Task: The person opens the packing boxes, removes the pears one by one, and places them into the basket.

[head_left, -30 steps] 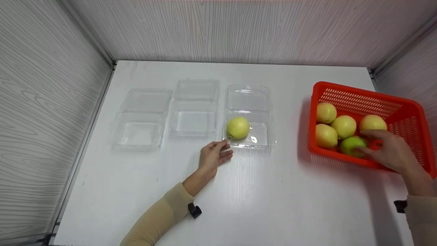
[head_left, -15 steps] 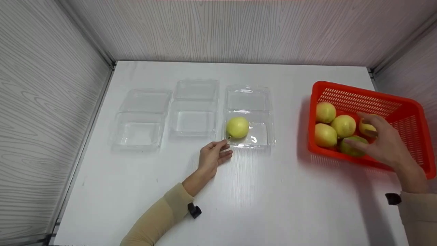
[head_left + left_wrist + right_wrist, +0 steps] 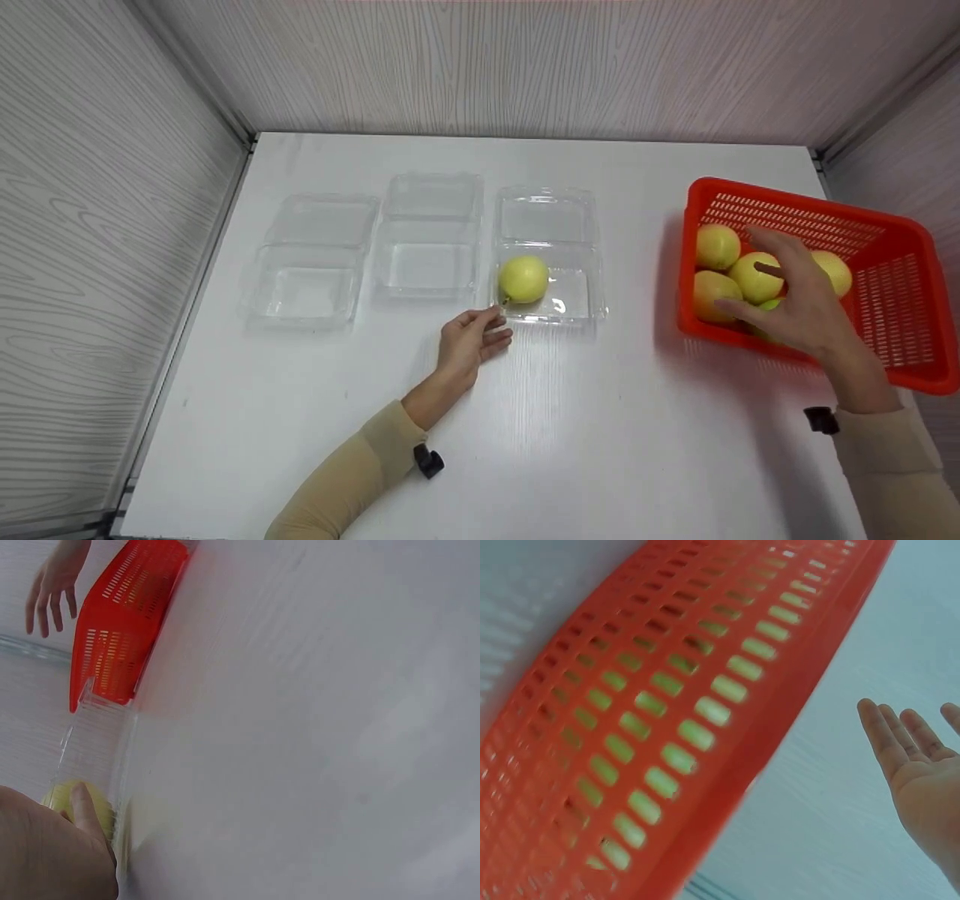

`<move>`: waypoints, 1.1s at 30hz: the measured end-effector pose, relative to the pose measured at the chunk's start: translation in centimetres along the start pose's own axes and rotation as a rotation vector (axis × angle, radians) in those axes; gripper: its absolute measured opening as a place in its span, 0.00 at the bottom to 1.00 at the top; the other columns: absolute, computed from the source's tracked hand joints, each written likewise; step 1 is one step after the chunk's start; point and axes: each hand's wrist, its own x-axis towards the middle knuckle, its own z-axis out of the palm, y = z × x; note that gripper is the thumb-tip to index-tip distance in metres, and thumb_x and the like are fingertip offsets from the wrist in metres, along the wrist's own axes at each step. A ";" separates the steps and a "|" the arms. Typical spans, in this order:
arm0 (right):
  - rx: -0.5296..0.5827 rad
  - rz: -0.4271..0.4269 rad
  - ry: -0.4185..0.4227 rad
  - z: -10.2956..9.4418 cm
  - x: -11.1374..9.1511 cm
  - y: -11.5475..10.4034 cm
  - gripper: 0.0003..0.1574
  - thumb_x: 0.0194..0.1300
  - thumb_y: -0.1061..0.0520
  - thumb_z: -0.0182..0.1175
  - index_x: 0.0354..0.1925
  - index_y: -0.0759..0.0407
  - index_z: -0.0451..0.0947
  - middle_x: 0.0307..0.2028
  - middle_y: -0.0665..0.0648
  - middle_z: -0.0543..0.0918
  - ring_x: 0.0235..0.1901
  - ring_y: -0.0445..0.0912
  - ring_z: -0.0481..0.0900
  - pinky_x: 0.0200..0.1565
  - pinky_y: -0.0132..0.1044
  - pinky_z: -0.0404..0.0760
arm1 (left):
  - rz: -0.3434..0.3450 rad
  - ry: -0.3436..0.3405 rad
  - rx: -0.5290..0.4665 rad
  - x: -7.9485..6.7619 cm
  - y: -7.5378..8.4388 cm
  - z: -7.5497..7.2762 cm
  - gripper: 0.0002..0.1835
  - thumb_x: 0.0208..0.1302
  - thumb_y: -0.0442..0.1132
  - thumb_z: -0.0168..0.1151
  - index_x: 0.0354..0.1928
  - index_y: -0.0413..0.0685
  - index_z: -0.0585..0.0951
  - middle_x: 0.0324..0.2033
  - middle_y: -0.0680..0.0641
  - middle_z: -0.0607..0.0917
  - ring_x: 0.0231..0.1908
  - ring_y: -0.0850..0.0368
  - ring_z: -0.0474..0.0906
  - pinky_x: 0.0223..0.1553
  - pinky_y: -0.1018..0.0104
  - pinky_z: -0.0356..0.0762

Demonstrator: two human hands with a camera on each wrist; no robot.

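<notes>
My left hand (image 3: 465,346) pinches the front left corner of a hinged clear plastic clamshell container (image 3: 574,296). The container lies opened out, lid toward the back. In its base, near that corner, sits a round yellow pear-like fruit (image 3: 523,280) with a short stem; the left wrist view shows this yellow fruit (image 3: 105,814) just beyond the fingers. At the right, my right hand (image 3: 806,307) hovers over the red basket (image 3: 907,300) with fingers spread, holding nothing. Beneath it are several yellow fruits (image 3: 716,247) and a green fruit (image 3: 769,306), which the hand partly covers.
Two more opened clear containers stand to the left, a middle one (image 3: 427,266) and a far-left one (image 3: 307,292). White table surface (image 3: 562,435) lies in front of them. Panel walls (image 3: 480,67) enclose the back and sides. Slotted sides form the basket (image 3: 727,727).
My right hand has moved left across the basket, off the green fruit and over the fruits at the left side, with its fingers spreading wider. The left hand stays at the container's corner.
</notes>
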 end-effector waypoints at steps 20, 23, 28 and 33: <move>0.141 -0.157 0.029 6.3 2.6 -5.4 0.62 0.51 0.59 0.84 0.79 0.46 0.65 0.73 0.53 0.73 0.67 0.29 0.70 0.63 0.15 0.75 | 0.018 -0.036 -0.034 0.0 -0.1 -0.2 0.07 0.76 0.38 0.64 0.46 0.39 0.82 0.34 0.49 0.89 0.34 0.58 0.91 0.45 0.65 0.94; 0.172 -0.163 0.019 7.2 3.0 -5.8 0.61 0.51 0.58 0.84 0.78 0.46 0.66 0.74 0.50 0.73 0.68 0.35 0.72 0.64 0.16 0.76 | 0.016 -0.033 -0.026 0.0 -0.1 -0.2 0.08 0.76 0.38 0.64 0.46 0.40 0.82 0.35 0.49 0.89 0.34 0.58 0.91 0.45 0.65 0.94; 0.230 -0.189 -0.003 9.0 3.5 -5.9 0.59 0.50 0.58 0.85 0.76 0.49 0.68 0.74 0.51 0.74 0.69 0.45 0.74 0.65 0.21 0.79 | 0.009 -0.027 -0.025 -0.1 -0.1 -0.1 0.08 0.76 0.38 0.64 0.46 0.40 0.82 0.36 0.48 0.90 0.35 0.58 0.91 0.45 0.64 0.94; 0.239 -0.199 -0.048 10.8 3.8 -5.9 0.58 0.51 0.56 0.84 0.76 0.48 0.68 0.74 0.54 0.74 0.70 0.52 0.75 0.67 0.44 0.85 | 0.005 -0.022 -0.025 0.0 -0.2 -0.1 0.07 0.75 0.38 0.65 0.45 0.40 0.82 0.35 0.48 0.90 0.35 0.57 0.91 0.45 0.64 0.94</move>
